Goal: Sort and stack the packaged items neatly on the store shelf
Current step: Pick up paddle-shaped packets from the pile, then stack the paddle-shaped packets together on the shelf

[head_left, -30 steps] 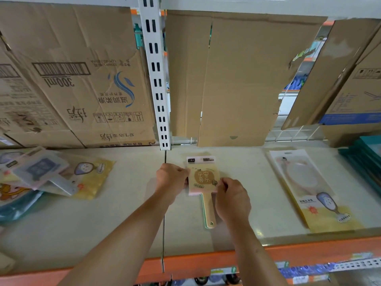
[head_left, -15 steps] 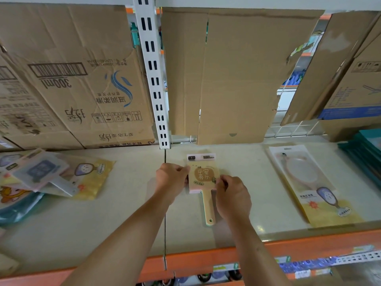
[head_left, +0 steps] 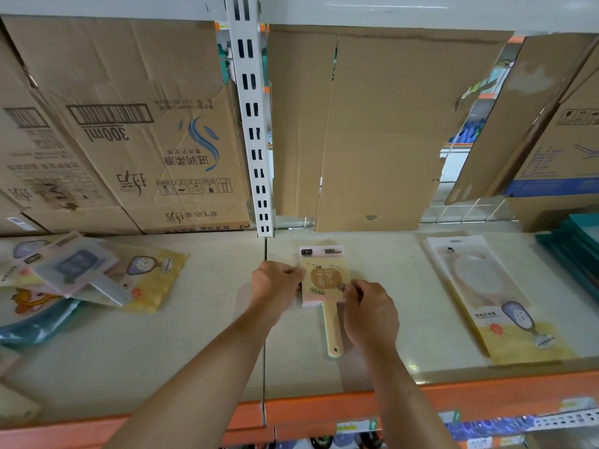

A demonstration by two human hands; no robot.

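Head view: the paddle pack (head_left: 324,280) lies flat mid-shelf (head_left: 194,351), just right of the slotted upright (head_left: 251,124). The left hand (head_left: 275,286) pinches its left edge and the right hand (head_left: 369,315) its lower right edge, fingers curled on it.

My read is that I'm squaring it up, early in the job. One larger pack (head_left: 486,296) lies alone to the right, with a teal stack (head_left: 577,244) at the far edge. The loose pile (head_left: 97,273) on the left overlaps at odd angles, unsorted. I can't tell whether there are more layers under the centre pack.

Its long axis runs front to back: header toward the cardboard, handle (head_left: 332,332) toward the shelf lip, nearly straight.
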